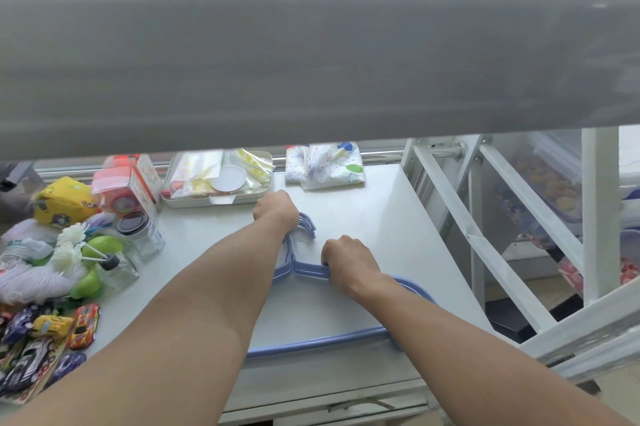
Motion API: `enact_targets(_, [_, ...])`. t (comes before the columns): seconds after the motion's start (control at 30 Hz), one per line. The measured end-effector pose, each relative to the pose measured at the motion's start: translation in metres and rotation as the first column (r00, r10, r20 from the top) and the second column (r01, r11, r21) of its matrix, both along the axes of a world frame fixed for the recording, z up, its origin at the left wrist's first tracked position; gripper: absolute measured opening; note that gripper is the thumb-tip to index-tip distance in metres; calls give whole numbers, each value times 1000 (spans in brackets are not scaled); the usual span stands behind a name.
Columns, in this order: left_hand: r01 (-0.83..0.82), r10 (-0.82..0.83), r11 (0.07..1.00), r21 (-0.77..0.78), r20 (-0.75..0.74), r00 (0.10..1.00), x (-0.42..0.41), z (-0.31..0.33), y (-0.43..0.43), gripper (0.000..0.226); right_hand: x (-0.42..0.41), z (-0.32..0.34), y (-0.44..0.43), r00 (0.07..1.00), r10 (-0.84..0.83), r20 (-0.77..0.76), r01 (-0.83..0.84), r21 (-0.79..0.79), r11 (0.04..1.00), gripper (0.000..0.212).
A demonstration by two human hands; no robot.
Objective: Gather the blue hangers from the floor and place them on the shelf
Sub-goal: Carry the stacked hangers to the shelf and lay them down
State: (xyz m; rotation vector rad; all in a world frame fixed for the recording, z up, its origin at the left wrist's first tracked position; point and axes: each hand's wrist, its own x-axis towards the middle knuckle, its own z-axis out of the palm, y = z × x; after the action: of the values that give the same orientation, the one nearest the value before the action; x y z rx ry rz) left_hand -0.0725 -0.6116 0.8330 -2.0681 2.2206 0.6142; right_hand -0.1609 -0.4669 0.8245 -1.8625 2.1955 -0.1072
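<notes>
A stack of blue hangers [311, 342] lies flat on the white shelf [374, 218], hooks pointing away from me. My left hand [275, 209] is closed over the hook end of the stack. My right hand [349, 261] grips the hangers' upper arm just right of the neck. Both forearms cross parts of the stack and hide them. The bottom bar of the hangers shows between my arms near the shelf's front edge.
At the back stand a white tray of packets [218, 180] and a folded patterned cloth [325, 166]. Left: glass jars [140, 231], white flowers [71, 245], toy cars [45, 335], a yellow pouch [64, 200]. A grey blurred surface [311, 45] overhangs. White frame bars [502, 242] stand right.
</notes>
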Motion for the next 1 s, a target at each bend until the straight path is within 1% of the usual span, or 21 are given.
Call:
enact_targets(0.03, [-6, 9, 997, 71, -42, 999, 4, 5, 0, 32, 0, 0, 0, 1000, 0, 0, 0, 0, 1000, 30])
enact_targets(0.1, [14, 19, 976, 219, -146, 989, 12, 19, 0, 48, 0, 1, 0, 1000, 5, -4, -5, -5, 1000, 29])
enact_targets(0.13, [35, 21, 962, 270, -202, 979, 19, 27, 0, 50, 0, 2, 0, 1000, 5, -5, -5, -6, 1000, 29])
enact_targets(0.2, [78, 20, 941, 328, -284, 959, 39, 41, 1, 45, 0, 3, 0, 1000, -1, -2, 1, -6, 1000, 29])
enact_targets(0.27, [147, -34, 921, 361, -303, 952, 65, 49, 7, 44, 1, 4, 0, 1000, -7, 5, 7, 2, 1000, 28])
enact_targets(0.3, [205, -106, 906, 371, -271, 957, 80, 50, 13, 40, 2, 5, 0, 1000, -9, 8, 9, 7, 1000, 28])
enact_targets(0.33, [276, -213, 884, 378, -200, 956, 93, 45, 21, 35, 2, 6, 1, 1000, -11, 11, 11, 9, 1000, 27])
enact_targets(0.37, [341, -328, 859, 383, -100, 939, 104, 39, 31, 35, 2, 6, 1, 1000, -12, 14, 12, 10, 1000, 27])
enact_targets(0.4, [399, -428, 843, 360, 1, 904, 115, 30, 41, 39, 2, 7, 1, 1000, -13, 16, 13, 11, 1000, 27])
enact_targets(0.43, [444, -491, 842, 305, 97, 866, 124, 20, 50, 44, 2, 7, 1, 1000, -15, 18, 15, 10, 1000, 27])
enact_targets(0.47, [483, -522, 847, 222, 170, 836, 131, 10, 58, 47, 3, 8, 1, 1000, -19, 21, 19, 9, 1000, 27])
enact_targets(0.5, [517, -535, 845, 137, 218, 816, 135, 4, 65, 44, 3, 8, 1, 999, -22, 24, 21, 12, 1000, 28])
enact_targets(0.57, [580, -560, 814, 20, 286, 777, 137, -1, 74, 28, 3, 8, 2, 999, -24, 30, 24, 14, 1000, 28])
enact_targets(0.67, [645, -579, 762, -58, 384, 719, 131, -1, 79, 16, 4, 9, 3, 999, -24, 32, 24, 14, 1000, 27])
enact_targets(0.8, [640, -554, 764, -78, 430, 713, 126, 0, 79, 11, 4, 7, 4, 1000, -21, 20, 21, 8, 1000, 26])
enact_targets(1.0, [609, -531, 790, -69, 421, 736, 126, -3, 78, 12, 5, 6, 2, 1000, -20, 13, 20, 5, 1000, 27])
